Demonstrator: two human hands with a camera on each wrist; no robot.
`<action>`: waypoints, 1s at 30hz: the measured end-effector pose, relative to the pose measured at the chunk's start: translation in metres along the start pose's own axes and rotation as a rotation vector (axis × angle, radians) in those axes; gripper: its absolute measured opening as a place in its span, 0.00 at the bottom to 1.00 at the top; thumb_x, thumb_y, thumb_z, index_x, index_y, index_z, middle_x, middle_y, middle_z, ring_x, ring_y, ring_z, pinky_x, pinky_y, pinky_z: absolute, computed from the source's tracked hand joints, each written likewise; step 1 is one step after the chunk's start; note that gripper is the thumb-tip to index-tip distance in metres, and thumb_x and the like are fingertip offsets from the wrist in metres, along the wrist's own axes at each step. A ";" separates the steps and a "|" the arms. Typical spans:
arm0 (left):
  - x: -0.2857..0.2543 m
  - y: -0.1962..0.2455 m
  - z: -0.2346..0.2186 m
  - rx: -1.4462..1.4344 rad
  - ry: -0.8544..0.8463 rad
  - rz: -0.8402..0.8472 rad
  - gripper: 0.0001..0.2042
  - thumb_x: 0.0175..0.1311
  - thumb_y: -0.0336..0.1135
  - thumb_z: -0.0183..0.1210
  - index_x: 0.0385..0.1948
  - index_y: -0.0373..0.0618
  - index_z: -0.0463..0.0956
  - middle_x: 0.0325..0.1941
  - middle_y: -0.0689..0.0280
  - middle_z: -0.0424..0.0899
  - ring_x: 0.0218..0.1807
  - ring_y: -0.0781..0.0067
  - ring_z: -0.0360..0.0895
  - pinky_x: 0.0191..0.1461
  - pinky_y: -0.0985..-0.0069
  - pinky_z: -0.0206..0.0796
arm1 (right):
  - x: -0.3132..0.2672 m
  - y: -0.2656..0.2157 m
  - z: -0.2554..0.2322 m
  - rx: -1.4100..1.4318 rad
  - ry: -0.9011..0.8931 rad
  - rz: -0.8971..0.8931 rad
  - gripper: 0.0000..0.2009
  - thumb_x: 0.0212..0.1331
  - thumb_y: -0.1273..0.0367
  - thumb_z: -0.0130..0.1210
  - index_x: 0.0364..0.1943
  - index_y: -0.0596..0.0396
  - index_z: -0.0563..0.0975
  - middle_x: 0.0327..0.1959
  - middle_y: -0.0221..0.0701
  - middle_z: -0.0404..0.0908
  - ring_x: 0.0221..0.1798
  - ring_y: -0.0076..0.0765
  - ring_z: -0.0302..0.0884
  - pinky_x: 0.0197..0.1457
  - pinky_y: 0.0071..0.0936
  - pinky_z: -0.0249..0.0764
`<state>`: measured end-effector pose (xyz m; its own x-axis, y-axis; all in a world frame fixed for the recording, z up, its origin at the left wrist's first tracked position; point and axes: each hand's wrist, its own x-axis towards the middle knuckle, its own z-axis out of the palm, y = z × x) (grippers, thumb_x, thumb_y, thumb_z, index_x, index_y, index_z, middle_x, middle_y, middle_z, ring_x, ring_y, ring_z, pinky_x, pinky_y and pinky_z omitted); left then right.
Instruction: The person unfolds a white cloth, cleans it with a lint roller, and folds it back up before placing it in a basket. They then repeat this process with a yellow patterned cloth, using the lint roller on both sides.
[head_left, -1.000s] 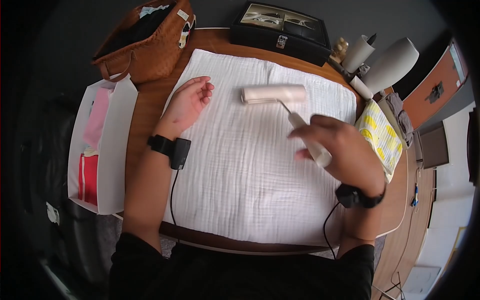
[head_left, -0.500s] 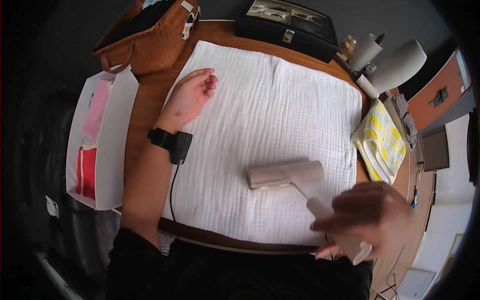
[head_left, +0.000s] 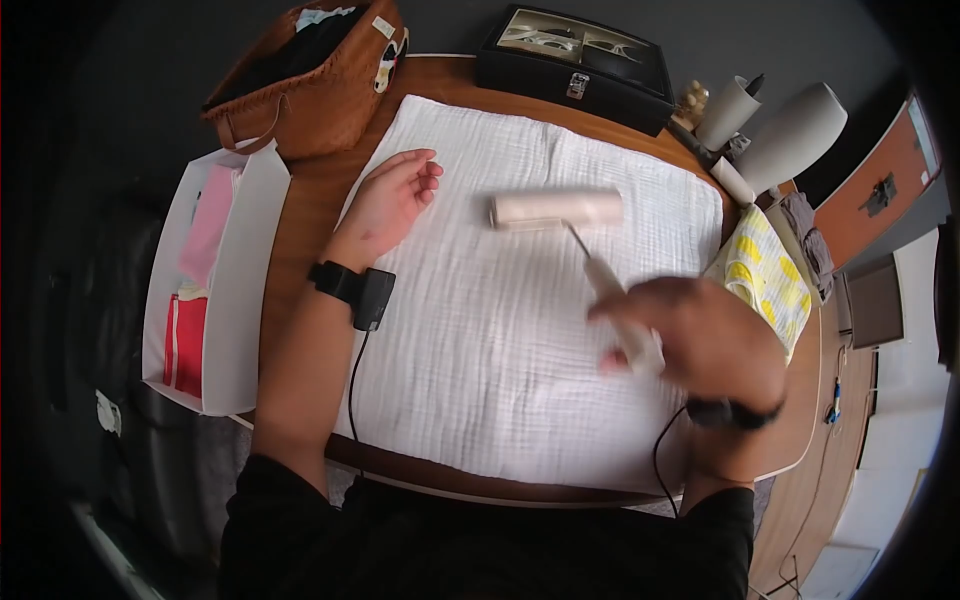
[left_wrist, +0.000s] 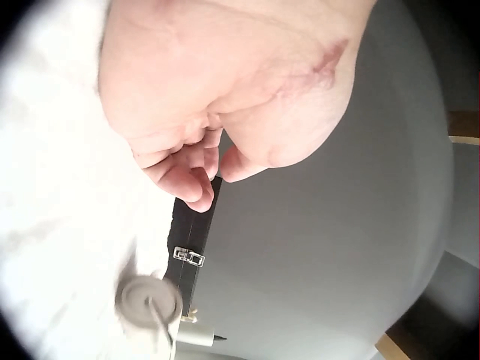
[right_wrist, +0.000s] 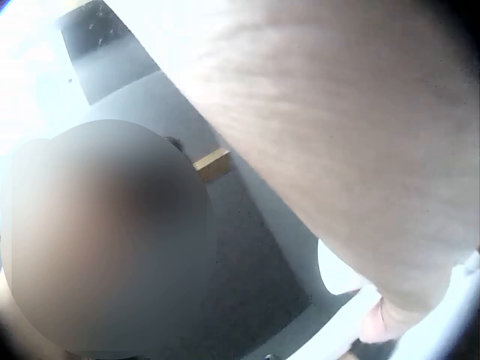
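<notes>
My right hand (head_left: 712, 335) grips the pale handle of a lint roller (head_left: 558, 208), blurred by motion. The beige roller head lies across the upper middle of a white crinkled cloth (head_left: 480, 350) spread over the table. Along the cloth's left side rests my left hand (head_left: 390, 205), palm turned partly up, fingers loosely curled around nothing. The left wrist view shows that hand (left_wrist: 240, 75) with the roller's round end (left_wrist: 148, 301) beyond it. In the right wrist view, part of the white handle (right_wrist: 334, 330) emerges below the hand.
At the left stands a white box (head_left: 232, 290) with pink and red folded fabric. Behind it sits a brown woven basket (head_left: 320, 110). A black glasses case (head_left: 575, 85) is at the back. Right of the cloth lie a yellow-and-white folded cloth (head_left: 765, 265) and a grey vase (head_left: 795, 140).
My right hand pulled the lint roller toward the cloth's near edge, then moved it back up to the upper middle. The left hand stayed in about the same place.
</notes>
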<state>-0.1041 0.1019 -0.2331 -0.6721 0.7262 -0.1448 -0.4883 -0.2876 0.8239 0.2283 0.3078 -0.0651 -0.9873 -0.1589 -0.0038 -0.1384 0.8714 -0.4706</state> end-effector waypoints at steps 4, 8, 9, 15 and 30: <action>0.003 -0.002 -0.002 -0.006 -0.001 0.003 0.11 0.82 0.32 0.55 0.58 0.37 0.79 0.48 0.64 0.82 0.48 0.75 0.78 0.53 0.80 0.72 | -0.045 -0.048 -0.026 0.046 -0.205 -0.161 0.15 0.70 0.53 0.69 0.44 0.48 0.89 0.25 0.30 0.87 0.30 0.36 0.90 0.34 0.35 0.85; 0.005 -0.002 -0.003 -0.005 -0.006 -0.009 0.11 0.81 0.31 0.56 0.57 0.37 0.79 0.49 0.63 0.83 0.49 0.74 0.78 0.56 0.78 0.72 | -0.060 -0.057 -0.033 0.139 -0.217 -0.298 0.17 0.64 0.53 0.75 0.46 0.48 0.90 0.22 0.26 0.87 0.21 0.24 0.85 0.23 0.25 0.77; 0.006 -0.002 -0.004 -0.005 -0.010 -0.009 0.11 0.81 0.31 0.57 0.57 0.38 0.79 0.50 0.62 0.83 0.50 0.74 0.78 0.57 0.77 0.72 | -0.061 -0.055 -0.031 0.174 -0.216 -0.314 0.18 0.59 0.54 0.79 0.48 0.47 0.91 0.22 0.28 0.87 0.20 0.22 0.84 0.19 0.24 0.70; 0.002 0.000 0.000 0.011 0.014 -0.008 0.11 0.82 0.32 0.55 0.58 0.37 0.79 0.48 0.64 0.82 0.48 0.76 0.78 0.54 0.80 0.72 | -0.028 -0.023 -0.016 0.312 0.185 -0.105 0.10 0.62 0.63 0.75 0.40 0.52 0.87 0.27 0.33 0.89 0.29 0.32 0.89 0.34 0.29 0.83; 0.002 0.000 -0.002 0.023 0.014 0.002 0.11 0.81 0.30 0.57 0.58 0.38 0.77 0.50 0.62 0.82 0.49 0.73 0.78 0.55 0.77 0.72 | 0.008 -0.003 -0.009 0.096 0.470 -0.024 0.08 0.49 0.73 0.75 0.28 0.59 0.85 0.26 0.33 0.86 0.31 0.38 0.82 0.37 0.33 0.77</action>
<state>-0.1060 0.1020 -0.2346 -0.6810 0.7167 -0.1504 -0.4738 -0.2746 0.8367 0.2204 0.3079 -0.0552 -0.9154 0.0679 0.3967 -0.1755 0.8198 -0.5451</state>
